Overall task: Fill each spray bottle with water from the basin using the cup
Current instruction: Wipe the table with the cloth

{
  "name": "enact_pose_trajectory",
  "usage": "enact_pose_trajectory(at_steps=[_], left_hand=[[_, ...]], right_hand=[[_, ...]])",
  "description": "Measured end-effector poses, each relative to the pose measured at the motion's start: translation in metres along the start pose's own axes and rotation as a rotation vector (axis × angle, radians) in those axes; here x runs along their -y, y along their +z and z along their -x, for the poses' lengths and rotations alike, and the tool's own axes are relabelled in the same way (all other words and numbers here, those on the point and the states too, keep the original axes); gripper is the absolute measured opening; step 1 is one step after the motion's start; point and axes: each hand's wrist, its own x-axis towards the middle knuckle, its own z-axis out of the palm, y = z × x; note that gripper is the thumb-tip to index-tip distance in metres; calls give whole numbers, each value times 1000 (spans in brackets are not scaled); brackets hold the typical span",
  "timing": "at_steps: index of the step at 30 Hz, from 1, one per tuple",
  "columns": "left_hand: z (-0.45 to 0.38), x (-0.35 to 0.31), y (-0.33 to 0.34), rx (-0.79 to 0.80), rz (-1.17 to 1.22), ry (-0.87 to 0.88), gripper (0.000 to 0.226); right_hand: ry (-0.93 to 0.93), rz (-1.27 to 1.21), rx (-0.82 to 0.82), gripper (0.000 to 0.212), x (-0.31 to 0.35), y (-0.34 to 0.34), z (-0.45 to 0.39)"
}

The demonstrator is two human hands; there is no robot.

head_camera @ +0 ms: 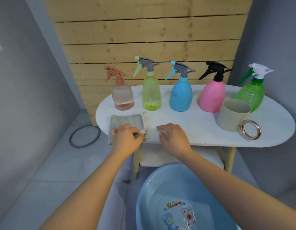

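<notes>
Meanwhile, hands on the cloth

Nearest, the basin (160, 188) is sitting below. The left hand (127, 138) is pinching the cloth (125, 120); the right hand (173, 136) is lying flat, fingers spread. The cup (232, 117) is standing upright, ring handle toward the viewer. Five spray bottles (180, 97) are standing upright, triggers pointing left.

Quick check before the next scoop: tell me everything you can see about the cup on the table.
The cup is a pale cream, matte mug, wide and straight-walled, with a shiny rose-gold ring handle pointing toward the camera and to the right. It stands upright on the white oval table, at its right end, in front of the pink bottle and the green bottle, overlapping both in view. Its inside is barely visible, so any water cannot be told. Neither hand touches it.
</notes>
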Motion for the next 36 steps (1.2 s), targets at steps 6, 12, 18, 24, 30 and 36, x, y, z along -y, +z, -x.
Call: enact_pose_trajectory(at_steps=[6,12,18,24,30,36], left_hand=[[-16,-6,5,208,-93,-93,58],[-37,-8,21,429,-262,-148,94],[-27,-29,26,439,-256,-22,77],[-15,-77,42,459,-272,115,76],[-13,-129,58,491,-259,165,76],[-10,-179,78,516,-258,268,74]], right_hand=[[-35,65,74,33,4,9,-25],[-40,301,214,40,-11,-10,-36],[24,307,141,38,-29,-48,-24],[46,339,-162,32,-44,-100,2],[264,530,-432,41,-89,-144,26],[629,437,-232,36,-116,-166,29]])
